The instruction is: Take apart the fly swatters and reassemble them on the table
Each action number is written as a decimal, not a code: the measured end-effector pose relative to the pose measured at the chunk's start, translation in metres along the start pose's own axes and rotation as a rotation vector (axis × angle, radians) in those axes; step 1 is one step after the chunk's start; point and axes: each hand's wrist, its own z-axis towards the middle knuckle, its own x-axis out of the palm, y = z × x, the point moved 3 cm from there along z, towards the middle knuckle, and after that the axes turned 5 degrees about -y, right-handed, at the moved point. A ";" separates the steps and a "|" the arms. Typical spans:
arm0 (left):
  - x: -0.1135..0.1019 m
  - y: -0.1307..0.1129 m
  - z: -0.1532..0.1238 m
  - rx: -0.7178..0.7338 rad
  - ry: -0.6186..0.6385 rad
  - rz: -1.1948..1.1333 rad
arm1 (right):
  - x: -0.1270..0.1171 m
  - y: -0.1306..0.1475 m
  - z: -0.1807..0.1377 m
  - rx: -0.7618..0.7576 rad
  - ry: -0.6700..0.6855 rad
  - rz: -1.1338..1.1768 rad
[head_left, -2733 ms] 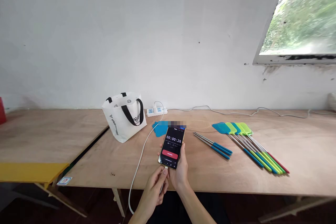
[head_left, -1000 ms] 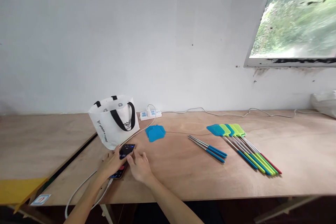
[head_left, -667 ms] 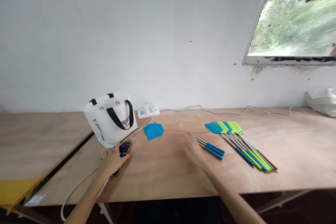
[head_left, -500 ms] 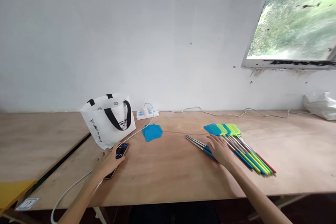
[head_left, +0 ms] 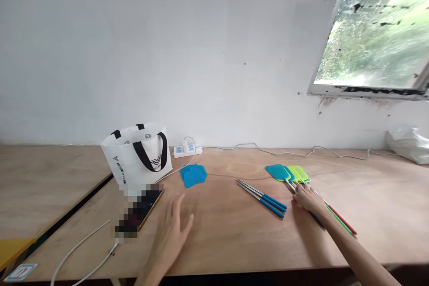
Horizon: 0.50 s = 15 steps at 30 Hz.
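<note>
My right hand (head_left: 308,199) lies over the metal shafts of a row of fly swatters, its fingers curled onto them. A blue swatter head (head_left: 277,172) and yellow-green heads (head_left: 301,173) fan out beyond it; a red handle (head_left: 342,219) and a green one show past my wrist. How many shafts the fingers grip is hidden. My left hand (head_left: 176,225) hovers over the table with fingers apart, holding nothing. Between the hands lie several metal rods with blue grips (head_left: 273,205). Loose blue swatter heads (head_left: 194,175) are piled further back.
A phone (head_left: 144,210), partly blurred out, lies left of my left hand, with a white cable (head_left: 80,241) near it. Behind stand a white tote bag (head_left: 137,156) and a power strip (head_left: 187,149). A white sack (head_left: 409,145) sits at the far right of the wooden table (head_left: 221,241).
My left hand has left the phone and moved right, fingers now spread. My right hand has moved right, from the blue-gripped rods onto the swatter shafts.
</note>
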 end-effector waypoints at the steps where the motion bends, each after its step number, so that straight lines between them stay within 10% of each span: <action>1: 0.006 -0.010 -0.007 -0.011 0.020 -0.100 | -0.002 0.001 0.004 0.010 0.013 0.008; 9: 0.011 -0.031 -0.022 -0.221 0.088 -0.581 | -0.025 0.016 0.007 0.077 0.030 0.056; 15: -0.008 -0.027 -0.011 -0.479 0.057 -0.917 | -0.074 0.068 -0.026 -0.141 -0.114 0.035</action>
